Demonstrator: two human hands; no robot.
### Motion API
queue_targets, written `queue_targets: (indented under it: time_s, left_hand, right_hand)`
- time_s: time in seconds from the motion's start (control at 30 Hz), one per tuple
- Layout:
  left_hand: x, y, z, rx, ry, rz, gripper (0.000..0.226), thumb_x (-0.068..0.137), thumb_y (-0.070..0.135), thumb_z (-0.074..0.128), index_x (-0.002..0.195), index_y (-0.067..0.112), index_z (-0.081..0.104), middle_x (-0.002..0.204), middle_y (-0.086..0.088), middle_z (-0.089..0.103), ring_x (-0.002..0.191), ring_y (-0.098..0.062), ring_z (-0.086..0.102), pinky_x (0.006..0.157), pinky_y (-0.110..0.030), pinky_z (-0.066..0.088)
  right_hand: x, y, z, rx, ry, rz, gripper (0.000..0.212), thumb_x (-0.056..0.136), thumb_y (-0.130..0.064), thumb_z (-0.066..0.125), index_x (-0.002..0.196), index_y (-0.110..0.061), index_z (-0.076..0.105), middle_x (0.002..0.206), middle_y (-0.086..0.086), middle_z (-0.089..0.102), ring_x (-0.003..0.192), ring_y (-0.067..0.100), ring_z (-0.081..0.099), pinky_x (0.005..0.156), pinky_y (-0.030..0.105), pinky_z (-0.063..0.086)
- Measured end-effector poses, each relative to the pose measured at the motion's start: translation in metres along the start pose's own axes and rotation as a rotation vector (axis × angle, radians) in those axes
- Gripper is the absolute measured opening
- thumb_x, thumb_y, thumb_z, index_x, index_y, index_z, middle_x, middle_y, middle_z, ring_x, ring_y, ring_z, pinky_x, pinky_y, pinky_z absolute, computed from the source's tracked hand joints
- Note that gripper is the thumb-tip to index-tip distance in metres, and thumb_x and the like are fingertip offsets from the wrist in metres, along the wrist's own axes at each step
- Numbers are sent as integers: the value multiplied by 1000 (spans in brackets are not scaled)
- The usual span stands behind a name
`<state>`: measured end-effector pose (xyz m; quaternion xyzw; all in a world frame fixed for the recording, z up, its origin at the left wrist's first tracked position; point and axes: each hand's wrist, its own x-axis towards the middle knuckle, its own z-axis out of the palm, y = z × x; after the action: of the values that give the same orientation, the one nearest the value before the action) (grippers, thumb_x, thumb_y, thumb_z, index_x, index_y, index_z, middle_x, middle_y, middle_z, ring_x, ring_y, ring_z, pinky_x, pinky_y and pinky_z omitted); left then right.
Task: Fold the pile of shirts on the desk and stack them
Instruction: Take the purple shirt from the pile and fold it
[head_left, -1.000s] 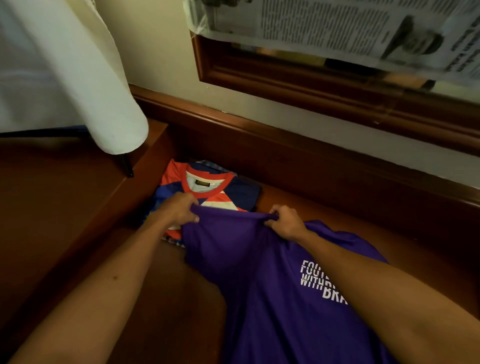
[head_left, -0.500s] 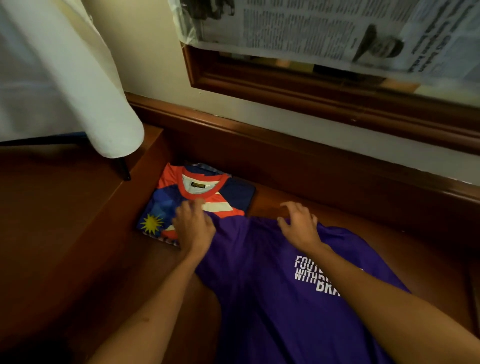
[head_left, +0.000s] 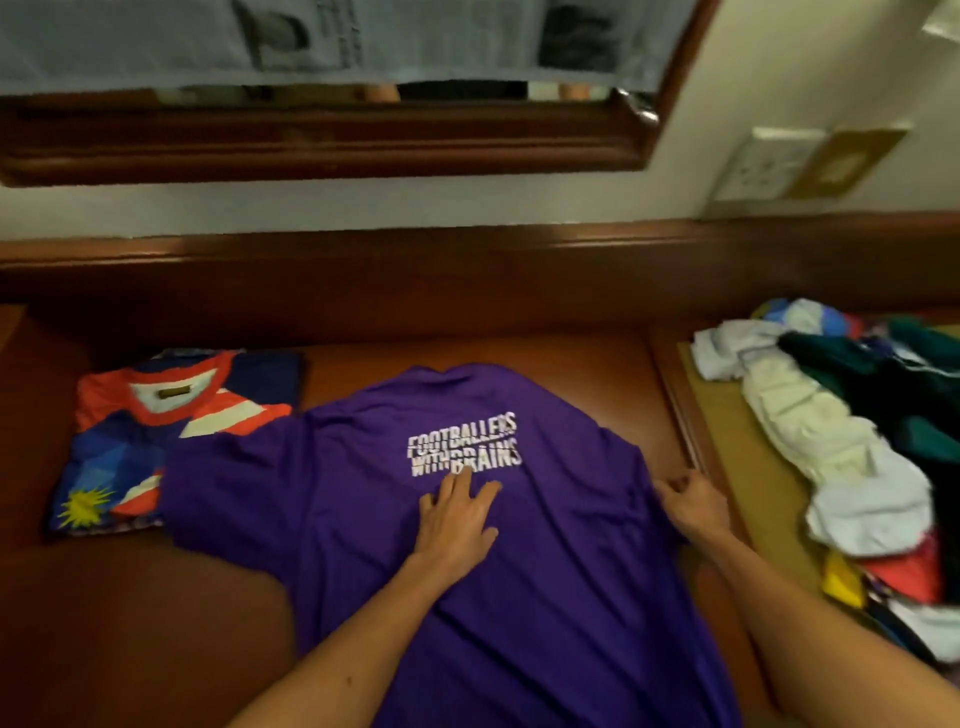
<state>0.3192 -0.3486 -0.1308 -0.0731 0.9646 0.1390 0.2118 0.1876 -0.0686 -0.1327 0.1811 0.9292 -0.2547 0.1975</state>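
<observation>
Polished wooden desk (head_left: 156, 623), smooth purple shirt (head_left: 519, 597), left hand (head_left: 457, 519) flat

Both forearms are bare up to the lower frame edge, no sleeve showing. The left hand (head_left: 457, 519) and right hand (head_left: 693, 506) wear no gloves, rings or watch.

Wood-framed mirror (head_left: 322, 140) on back wall, newspaper sheets (head_left: 311, 36) covering its glass. White wall socket (head_left: 763, 166) beside a gold plate (head_left: 844, 163), above desk's right end.
</observation>
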Motion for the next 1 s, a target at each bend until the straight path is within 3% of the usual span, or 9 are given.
queue_targets:
  time_s: [0.07,0.17,0.3,0.43,0.57,0.7,0.83,0.93,1.0]
  left_hand:
    - [3,20,8,16,-122,-5,79,92,38,61,152,40,10,162,-8,-4,148,-31,3,111,-58,23]
    - [6,32,13,39,-246,-46,93,91,31,65,150,48,-6,161,-6,-20,148,-35,-15,112,-65,15]
    - [4,27,9,101,-292,-60,103,83,36,72,150,49,-4,161,0,-21,149,-30,-14,112,-65,17]
    - [6,33,0,148,-283,-95,93,77,38,74,149,47,16,162,0,-1,148,-29,3,111,-61,23]
    - [26,61,-18,153,-202,-139,51,83,38,61,133,40,48,140,-3,40,133,-25,33,104,-49,37]
    - [61,94,-36,167,-14,-83,34,87,30,54,120,31,61,126,-2,57,120,-24,49,95,-39,46]
    - [108,140,-59,191,51,52,34,91,27,51,124,22,59,125,-8,56,121,-29,48,94,-41,46]
    - [145,180,-66,97,80,188,28,92,20,51,116,18,64,120,-11,60,117,-29,53,95,-39,46]
    - [168,212,-66,13,74,263,25,92,17,53,112,15,67,117,-12,65,112,-29,58,92,-36,47]
  right_hand:
    - [8,7,2,22,-129,5,40,85,-32,74,103,2,62,99,14,66,101,32,63,79,32,44]
    - [17,6,6,0,-273,-89,24,84,-20,75,72,-7,59,70,5,59,73,21,57,60,30,38]
    - [32,1,-26,298,-200,-132,28,88,-3,66,67,-13,50,69,5,55,64,17,51,56,28,36]
    - [50,11,-90,571,142,-396,33,69,12,48,68,-21,51,75,6,61,69,10,56,66,19,42]
    - [60,38,-116,313,137,-518,33,61,7,51,51,-24,53,87,9,72,83,21,66,76,27,47]
    - [65,65,-102,226,123,-343,28,67,9,56,74,-17,65,89,11,70,89,30,65,75,30,45]
    - [61,69,-84,245,186,-37,26,86,-17,58,108,-3,63,113,21,62,104,37,60,85,40,47]
    - [50,76,-72,109,123,146,47,93,-40,56,118,0,61,124,24,53,115,40,53,90,40,46]
    - [41,78,-64,65,81,128,44,94,-43,55,111,-4,66,121,21,56,118,37,50,95,40,43]
